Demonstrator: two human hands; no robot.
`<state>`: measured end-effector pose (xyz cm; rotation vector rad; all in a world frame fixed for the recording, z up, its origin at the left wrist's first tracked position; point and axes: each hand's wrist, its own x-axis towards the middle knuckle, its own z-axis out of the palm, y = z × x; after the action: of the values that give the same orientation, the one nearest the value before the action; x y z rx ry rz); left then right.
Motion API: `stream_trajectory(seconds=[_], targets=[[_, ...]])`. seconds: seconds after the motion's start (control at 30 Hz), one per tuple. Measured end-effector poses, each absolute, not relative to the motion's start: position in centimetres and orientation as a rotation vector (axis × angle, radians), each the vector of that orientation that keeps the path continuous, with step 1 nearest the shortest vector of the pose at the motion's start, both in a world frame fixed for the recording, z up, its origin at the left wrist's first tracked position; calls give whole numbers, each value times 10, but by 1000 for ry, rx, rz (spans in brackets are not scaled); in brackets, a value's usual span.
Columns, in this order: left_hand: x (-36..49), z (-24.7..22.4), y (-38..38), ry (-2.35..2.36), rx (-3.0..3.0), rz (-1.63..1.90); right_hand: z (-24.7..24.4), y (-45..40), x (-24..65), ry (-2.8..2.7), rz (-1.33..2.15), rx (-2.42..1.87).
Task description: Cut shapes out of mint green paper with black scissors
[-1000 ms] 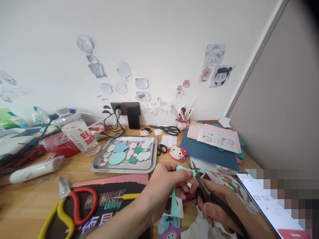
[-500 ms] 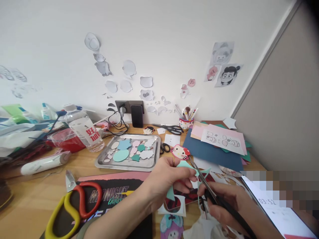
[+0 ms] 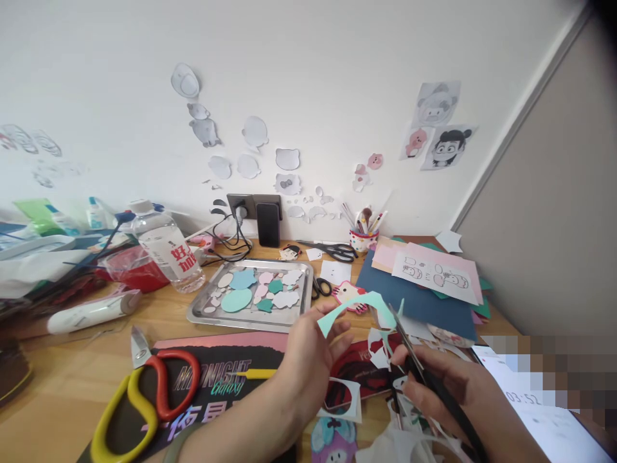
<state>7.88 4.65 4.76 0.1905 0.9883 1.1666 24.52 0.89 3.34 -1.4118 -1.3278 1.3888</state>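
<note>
White wall (image 3: 318, 77) is rising behind the wooden desk (image 3: 81, 370). My right hand (image 3: 446, 376) is gripping black-handled scissors (image 3: 450, 408), blades meeting a mint paper strip (image 3: 378, 305) hanging between my hands; my left hand (image 3: 321, 350) is curving at its other end, whether pinching I cannot tell.

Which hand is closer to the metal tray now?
Left. The left hand is by the near right corner of the metal tray; the right hand, holding scissors, is farther right.
</note>
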Motion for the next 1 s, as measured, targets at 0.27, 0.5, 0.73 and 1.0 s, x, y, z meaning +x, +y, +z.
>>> stream_trajectory(seconds=[0.27, 0.5, 0.73, 1.0], targets=[[88, 48, 29, 795, 555, 956, 24, 8, 248, -1548, 1319, -1468], [81, 52, 31, 908, 621, 959, 23, 7, 248, -1592, 1351, -1434], [83, 47, 32, 935, 725, 905, 21, 16, 256, -1739, 1372, -1345], [81, 49, 31, 936, 697, 911, 23, 6, 251, -1626, 1354, -1410]])
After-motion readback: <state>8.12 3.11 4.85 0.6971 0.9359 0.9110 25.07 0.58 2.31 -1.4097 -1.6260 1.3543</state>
